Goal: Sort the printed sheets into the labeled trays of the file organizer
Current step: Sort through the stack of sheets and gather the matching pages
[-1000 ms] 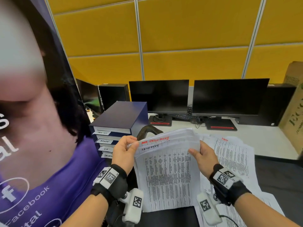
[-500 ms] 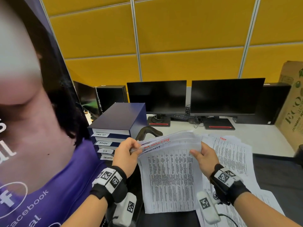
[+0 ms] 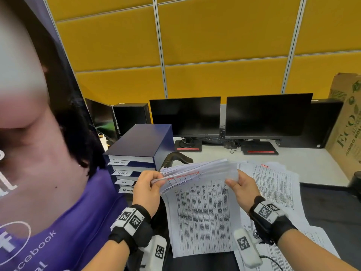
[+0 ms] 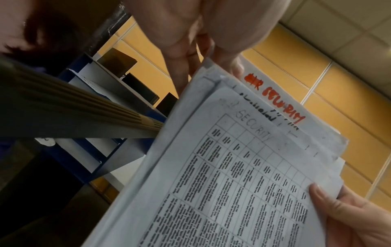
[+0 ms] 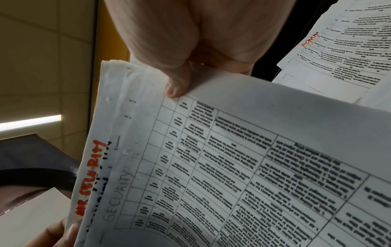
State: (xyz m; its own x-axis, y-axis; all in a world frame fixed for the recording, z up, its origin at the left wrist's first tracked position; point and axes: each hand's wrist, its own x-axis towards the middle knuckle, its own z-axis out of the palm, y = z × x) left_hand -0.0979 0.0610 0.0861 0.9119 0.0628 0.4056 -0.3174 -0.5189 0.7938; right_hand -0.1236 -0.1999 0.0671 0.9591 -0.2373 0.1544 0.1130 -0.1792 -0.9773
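Note:
I hold a thick stack of printed sheets above the desk with both hands. My left hand pinches its upper left corner, and my right hand grips the upper right edge. The top sheets curl back at the far end. The front sheet is a printed table headed SECURITY, and the sheet behind bears red handwriting that also reads SECURITY. The blue file organizer stands just left of the stack, with labeled trays reading ADMIN, H.R and SECURITY.
More printed sheets, one marked ADMIN in red, lie spread on the desk to the right. Two dark monitors stand at the back. A cardboard box is at the far right. A printed banner fills the left.
The stack's top edge has curled further back and away from me, and both hands have risen slightly with it. The grips are unchanged.

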